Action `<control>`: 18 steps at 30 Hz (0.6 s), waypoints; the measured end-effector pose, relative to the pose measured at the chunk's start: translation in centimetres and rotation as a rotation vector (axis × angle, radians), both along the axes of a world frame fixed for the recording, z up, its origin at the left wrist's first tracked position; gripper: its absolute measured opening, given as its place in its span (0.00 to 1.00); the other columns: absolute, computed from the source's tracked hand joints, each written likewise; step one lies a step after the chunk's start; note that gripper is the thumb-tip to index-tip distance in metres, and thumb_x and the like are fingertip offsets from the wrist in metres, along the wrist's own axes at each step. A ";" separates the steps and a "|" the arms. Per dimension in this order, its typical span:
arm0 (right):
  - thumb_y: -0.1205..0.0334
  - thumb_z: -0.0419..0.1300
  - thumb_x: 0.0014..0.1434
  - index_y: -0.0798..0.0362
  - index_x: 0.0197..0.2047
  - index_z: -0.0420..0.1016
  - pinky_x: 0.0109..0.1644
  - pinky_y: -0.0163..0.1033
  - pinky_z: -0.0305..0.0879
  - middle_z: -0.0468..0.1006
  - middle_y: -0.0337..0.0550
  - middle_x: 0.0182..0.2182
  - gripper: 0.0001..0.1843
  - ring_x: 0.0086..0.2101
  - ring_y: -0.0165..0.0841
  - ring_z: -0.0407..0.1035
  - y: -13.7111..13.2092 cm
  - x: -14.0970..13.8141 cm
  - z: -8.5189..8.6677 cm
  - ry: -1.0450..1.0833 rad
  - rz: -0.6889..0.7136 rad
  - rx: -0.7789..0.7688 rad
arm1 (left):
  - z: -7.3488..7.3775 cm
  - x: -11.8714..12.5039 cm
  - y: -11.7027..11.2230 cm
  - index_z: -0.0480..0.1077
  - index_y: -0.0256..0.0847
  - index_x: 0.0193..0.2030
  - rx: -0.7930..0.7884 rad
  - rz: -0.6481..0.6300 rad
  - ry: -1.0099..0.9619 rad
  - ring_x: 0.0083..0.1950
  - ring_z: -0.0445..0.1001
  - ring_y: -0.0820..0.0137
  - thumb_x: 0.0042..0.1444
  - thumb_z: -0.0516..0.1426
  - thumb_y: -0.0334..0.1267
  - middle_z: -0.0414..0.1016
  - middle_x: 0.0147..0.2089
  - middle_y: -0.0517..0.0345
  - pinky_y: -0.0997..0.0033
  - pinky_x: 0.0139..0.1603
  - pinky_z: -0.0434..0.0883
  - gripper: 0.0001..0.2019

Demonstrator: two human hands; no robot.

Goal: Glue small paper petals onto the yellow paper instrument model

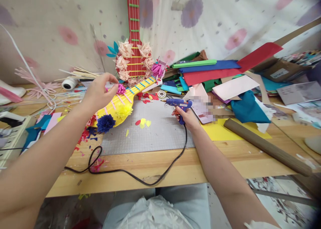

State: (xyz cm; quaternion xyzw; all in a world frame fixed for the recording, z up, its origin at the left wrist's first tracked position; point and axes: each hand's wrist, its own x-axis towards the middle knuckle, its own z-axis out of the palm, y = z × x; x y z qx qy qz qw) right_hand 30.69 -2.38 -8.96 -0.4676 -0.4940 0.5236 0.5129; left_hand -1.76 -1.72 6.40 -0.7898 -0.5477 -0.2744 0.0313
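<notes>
My left hand (99, 91) hovers over the yellow paper guitar (120, 108), its fingers pinched at a small magenta paper flower (121, 88) on the guitar's body. A dark blue paper flower (105, 122) and a yellow one (124, 111) sit lower on the same guitar. My right hand (187, 118) is wrapped round the grip of a blue glue gun (178, 103), whose nozzle points left above the grey cutting mat (155, 135). The gun's black cord (140, 177) loops over the table's front edge.
A red paper guitar (134, 38) with pale pink flowers leans on the flowered cloth behind. Coloured paper sheets (215, 71) pile up at the right, beside a brown cardboard tube (265, 147). Scraps, sticks and a white tape roll (69, 83) lie at the left.
</notes>
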 end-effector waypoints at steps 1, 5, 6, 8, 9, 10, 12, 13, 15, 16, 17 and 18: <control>0.43 0.61 0.48 0.54 0.29 0.70 0.21 0.31 0.55 0.72 0.40 0.24 0.20 0.20 0.23 0.57 0.0 0.0 0.0 0.008 -0.002 -0.001 | 0.0 0.3 0.0 0.64 0.37 0.41 0.023 0.003 -0.102 0.46 0.68 0.70 0.59 0.48 0.41 0.70 0.43 0.54 0.67 0.49 0.64 0.10; 0.42 0.62 0.46 0.54 0.27 0.69 0.21 0.31 0.55 0.72 0.40 0.24 0.21 0.19 0.23 0.57 0.0 0.0 -0.1 0.020 -0.021 -0.008 | -0.2 1.9 1.0 0.59 0.37 0.41 0.008 -0.025 -0.586 0.44 0.70 0.75 0.64 0.40 0.43 0.70 0.44 0.53 0.69 0.48 0.66 0.14; 0.42 0.62 0.46 0.54 0.26 0.69 0.21 0.31 0.56 0.72 0.40 0.24 0.21 0.19 0.23 0.57 0.1 0.0 -0.1 0.019 -0.024 -0.009 | -0.3 2.3 1.3 0.58 0.38 0.41 -0.026 -0.018 -0.696 0.43 0.71 0.75 0.64 0.38 0.42 0.71 0.44 0.53 0.69 0.47 0.67 0.14; 0.42 0.62 0.46 0.54 0.26 0.68 0.21 0.31 0.55 0.73 0.40 0.24 0.21 0.19 0.22 0.57 0.1 -0.1 0.0 0.021 -0.032 -0.012 | -0.8 2.8 1.7 0.60 0.38 0.40 -0.077 0.018 -0.807 0.40 0.71 0.75 0.63 0.42 0.41 0.71 0.41 0.54 0.69 0.44 0.67 0.11; 0.43 0.62 0.46 0.54 0.26 0.68 0.21 0.31 0.55 0.73 0.40 0.24 0.21 0.19 0.22 0.57 0.1 -0.1 0.0 0.025 -0.035 -0.014 | -1.2 2.8 1.7 0.61 0.38 0.38 -0.089 0.033 -0.794 0.38 0.71 0.74 0.60 0.46 0.40 0.71 0.39 0.55 0.69 0.43 0.67 0.09; 0.43 0.62 0.46 0.54 0.26 0.68 0.20 0.31 0.55 0.73 0.40 0.24 0.21 0.19 0.22 0.57 0.0 -0.1 0.0 0.032 -0.037 -0.015 | -1.6 2.8 1.7 0.63 0.37 0.36 -0.094 0.049 -0.732 0.37 0.70 0.74 0.57 0.50 0.39 0.71 0.36 0.56 0.69 0.41 0.67 0.07; 0.44 0.62 0.46 0.54 0.26 0.68 0.20 0.30 0.55 0.73 0.40 0.24 0.21 0.20 0.22 0.57 0.0 -0.1 0.1 0.045 -0.036 -0.015 | -2.8 2.3 1.2 0.66 0.38 0.32 -0.137 0.044 -0.524 0.34 0.69 0.72 0.53 0.53 0.38 0.70 0.32 0.57 0.69 0.38 0.67 0.06; 0.44 0.62 0.46 0.54 0.26 0.68 0.20 0.30 0.55 0.73 0.40 0.25 0.20 0.20 0.22 0.57 0.0 -0.1 0.1 0.047 -0.034 -0.013 | -3.4 1.8 0.9 0.67 0.38 0.31 -0.151 0.049 -0.406 0.33 0.68 0.71 0.53 0.53 0.40 0.69 0.31 0.58 0.69 0.38 0.66 0.07; 0.44 0.62 0.47 0.54 0.27 0.69 0.20 0.30 0.55 0.73 0.40 0.25 0.20 0.20 0.22 0.58 0.0 -0.1 0.0 0.043 -0.025 -0.010 | -4.6 0.8 0.1 0.69 0.39 0.31 -0.179 0.028 -0.164 0.34 0.68 0.70 0.53 0.53 0.44 0.69 0.33 0.57 0.68 0.38 0.65 0.10; 0.44 0.62 0.47 0.54 0.27 0.69 0.20 0.30 0.55 0.73 0.39 0.24 0.20 0.19 0.22 0.58 0.1 -0.1 -0.1 0.038 -0.021 -0.008 | -5.2 0.2 -0.2 0.70 0.40 0.32 -0.190 0.002 -0.068 0.35 0.68 0.69 0.51 0.55 0.46 0.69 0.35 0.57 0.67 0.39 0.65 0.11; 0.44 0.62 0.47 0.54 0.27 0.69 0.20 0.30 0.55 0.73 0.39 0.24 0.20 0.19 0.22 0.57 0.1 -0.1 -0.1 0.033 -0.016 -0.005 | -5.8 -0.2 -0.5 0.71 0.40 0.35 -0.204 -0.035 0.010 0.37 0.68 0.68 0.49 0.57 0.47 0.69 0.38 0.56 0.67 0.40 0.65 0.13; 0.44 0.62 0.47 0.54 0.27 0.69 0.21 0.30 0.55 0.73 0.39 0.24 0.20 0.19 0.22 0.57 0.1 -0.1 -0.2 0.029 -0.011 -0.003 | -6.3 -0.6 -0.7 0.71 0.41 0.37 -0.210 -0.070 0.067 0.39 0.68 0.68 0.47 0.58 0.48 0.68 0.40 0.56 0.67 0.41 0.65 0.14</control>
